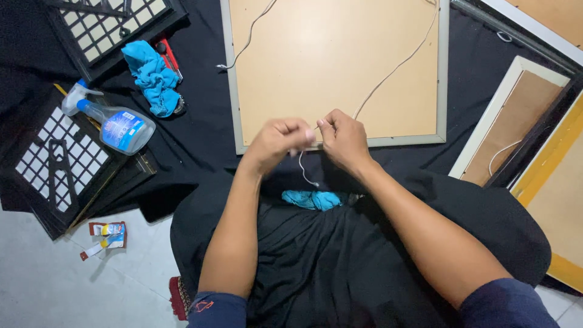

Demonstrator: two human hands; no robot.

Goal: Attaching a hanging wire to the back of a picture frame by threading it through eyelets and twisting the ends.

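A person sits on the floor, seen from above, with both hands meeting at the near edge of a picture frame [441, 73] that lies face down on a black cloth [200, 130]. The frame shows its tan backing board, edged in pale grey. The left hand [276, 143] is curled closed, pinching a thin white cord [395, 67] between thumb and fingers. The right hand [345, 138] is closed the same way, gripping the cord just beside the left, so that the fingertips of the two hands nearly touch. From the hands the cord runs up and to the right across the backing board, and a short loose end hangs down toward the person's lap. A second length of white cord lies near the board's upper left corner.

A crumpled turquoise rag [314, 199] rests in the lap, on black fabric. To the left, on the black cloth, lie a clear spray bottle [115, 124] on its side, another bright blue rag [152, 76], and a red-handled tool [169, 56] partly hidden beside it. Two black lattice frames [54, 164] sit at the far left. More frames, one white-edged [504, 115] and one yellow-edged [546, 164], lean at the right. A small crumpled wrapper [106, 234] lies on the pale tiled floor [48, 285].
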